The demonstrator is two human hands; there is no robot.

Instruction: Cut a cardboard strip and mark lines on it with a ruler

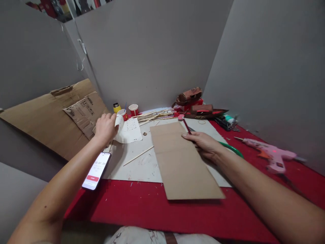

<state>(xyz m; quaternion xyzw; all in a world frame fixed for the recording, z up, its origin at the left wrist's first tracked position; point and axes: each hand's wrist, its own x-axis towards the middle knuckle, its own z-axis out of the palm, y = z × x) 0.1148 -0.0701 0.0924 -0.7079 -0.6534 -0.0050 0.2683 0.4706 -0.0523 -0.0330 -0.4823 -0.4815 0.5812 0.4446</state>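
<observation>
My left hand [105, 129] is closed on the edge of a white paper sheet [130, 134] with line drawings, and its near side curls up off the table. My right hand [203, 144] grips a thin dark red pencil [187, 126] with a pink round piece at its far end. That hand also lies at the right edge of a plain rectangular cardboard piece [177, 159], whose near end reaches over the red table cover; its fingers below are partly hidden. A thin wooden stick [138, 156] lies left of the cardboard.
A phone [96, 171] showing a timer lies under my left forearm. Large cardboard [50, 118] leans at left. Behind are paper cups [133, 109], wooden sticks [157, 114] and brown model boats [203, 111]. A pink glue gun [271, 152] lies right, on the red cover [142, 206].
</observation>
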